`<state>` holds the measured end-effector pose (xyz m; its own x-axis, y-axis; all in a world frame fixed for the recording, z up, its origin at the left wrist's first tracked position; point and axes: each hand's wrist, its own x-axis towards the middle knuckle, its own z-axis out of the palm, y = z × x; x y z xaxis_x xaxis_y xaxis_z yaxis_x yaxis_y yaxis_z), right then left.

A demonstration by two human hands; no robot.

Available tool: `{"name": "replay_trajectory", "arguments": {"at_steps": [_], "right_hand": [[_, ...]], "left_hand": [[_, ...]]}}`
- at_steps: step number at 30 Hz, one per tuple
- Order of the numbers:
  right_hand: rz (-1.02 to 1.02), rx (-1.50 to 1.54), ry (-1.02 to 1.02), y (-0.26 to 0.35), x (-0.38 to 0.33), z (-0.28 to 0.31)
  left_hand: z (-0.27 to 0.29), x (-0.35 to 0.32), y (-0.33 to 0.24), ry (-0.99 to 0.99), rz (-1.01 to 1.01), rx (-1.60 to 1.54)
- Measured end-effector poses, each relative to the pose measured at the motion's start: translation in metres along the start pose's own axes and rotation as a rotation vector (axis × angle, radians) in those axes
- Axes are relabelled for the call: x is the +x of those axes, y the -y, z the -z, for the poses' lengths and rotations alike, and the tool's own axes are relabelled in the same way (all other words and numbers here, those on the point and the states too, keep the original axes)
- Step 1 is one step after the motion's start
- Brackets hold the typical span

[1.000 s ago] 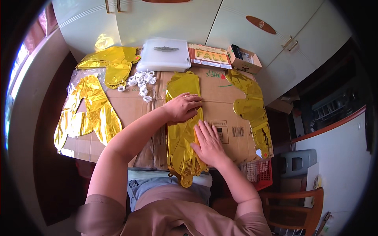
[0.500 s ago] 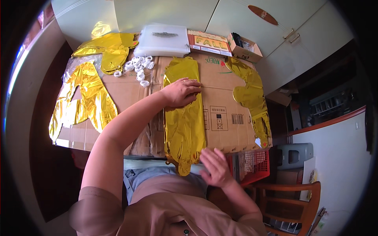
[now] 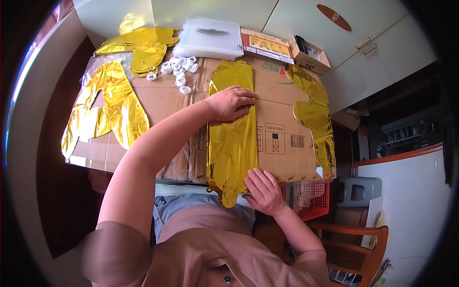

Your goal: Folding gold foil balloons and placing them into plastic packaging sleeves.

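A long, flat, deflated balloon of crinkled gold foil (image 3: 233, 129) lies lengthwise down the middle of the desk (image 3: 158, 103), whose top is covered with flattened brown corrugated cardboard. The foil is shiny and creased, with a wavy outline; its near end hangs over the desk's front edge, ending in a small tab.

The left hand (image 3: 231, 103) lies palm down on the upper half of the foil balloon, fingers held together and slightly curled, pressing the sheet flat against the cardboard. The right hand (image 3: 264, 191) rests at the front edge of the desk, palm down with the fingers loosely spread, its fingertips touching the right side of the balloon's lower end where it leaves the cardboard.

Along the right edge of the desk lies another gold foil shape (image 3: 314, 115), narrow and curved, with a small white tag near its front end. At the left edge a larger gold foil piece (image 3: 107, 112) spreads out in lobes, heavily wrinkled, and a further gold piece (image 3: 138, 45) lies at the far left corner. Between that and the middle balloon sits a loose cluster of white ribbon curls (image 3: 178, 69). At the far edge rest a stack of translucent white plastic sheets (image 3: 209, 39), a flat printed packet (image 3: 265, 45) and a small open cardboard box (image 3: 310, 52). A red plastic basket (image 3: 313, 201) stands below the desk's front right corner.
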<state>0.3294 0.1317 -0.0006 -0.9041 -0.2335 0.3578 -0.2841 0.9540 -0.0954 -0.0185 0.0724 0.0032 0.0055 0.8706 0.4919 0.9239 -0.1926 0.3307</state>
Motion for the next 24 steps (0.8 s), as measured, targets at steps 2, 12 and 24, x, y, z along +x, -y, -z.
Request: {"name": "replay_trajectory", "arguments": {"at_steps": [2, 12, 24], "right_hand": [[-0.016, -0.013, -0.119, 0.001, 0.001, -0.006], [0.026, -0.091, -0.221, 0.014, 0.029, -0.011], [0.057, 0.039, -0.187, 0.014, 0.04, -0.007]], "left_hand": [[0.0, -0.001, 0.0, -0.004, 0.0, 0.0], [0.002, 0.001, 0.001, 0.01, -0.003, 0.001], [0.003, 0.002, -0.001, 0.002, -0.064, 0.164]]}}
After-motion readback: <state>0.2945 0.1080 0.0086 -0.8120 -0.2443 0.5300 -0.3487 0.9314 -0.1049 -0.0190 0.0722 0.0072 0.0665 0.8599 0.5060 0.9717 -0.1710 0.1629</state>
